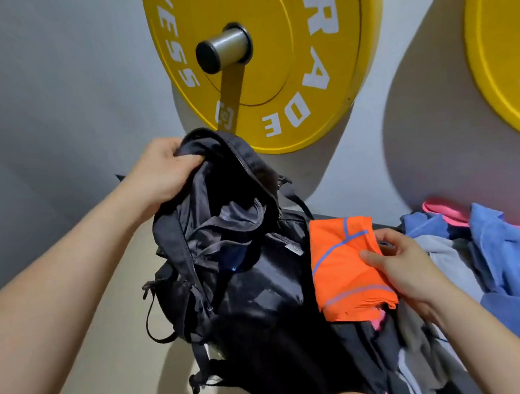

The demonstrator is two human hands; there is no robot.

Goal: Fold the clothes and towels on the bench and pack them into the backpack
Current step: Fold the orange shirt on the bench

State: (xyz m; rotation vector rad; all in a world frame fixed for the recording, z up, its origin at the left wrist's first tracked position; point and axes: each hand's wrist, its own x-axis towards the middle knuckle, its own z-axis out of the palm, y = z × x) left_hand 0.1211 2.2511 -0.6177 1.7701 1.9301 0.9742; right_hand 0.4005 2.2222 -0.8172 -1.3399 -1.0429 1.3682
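A black backpack [257, 295] stands in the middle with its main zip open and dark lining showing inside. My left hand [157, 170] grips the top edge of its opening and holds it up. My right hand [404, 264] pinches a folded orange garment [343, 271] with blue stripes, held just right of the backpack. More clothes lie on the dark bench to the right: a blue towel [516, 270], a grey garment [443, 256] and a pink item [447, 210].
Two yellow weight plates [284, 62] [508, 45] hang on the grey wall behind the bench, the nearer one on a steel peg [221, 49]. Beige floor [115, 362] lies left of the backpack. A heap of dark and grey clothes [408, 352] lies below my right hand.
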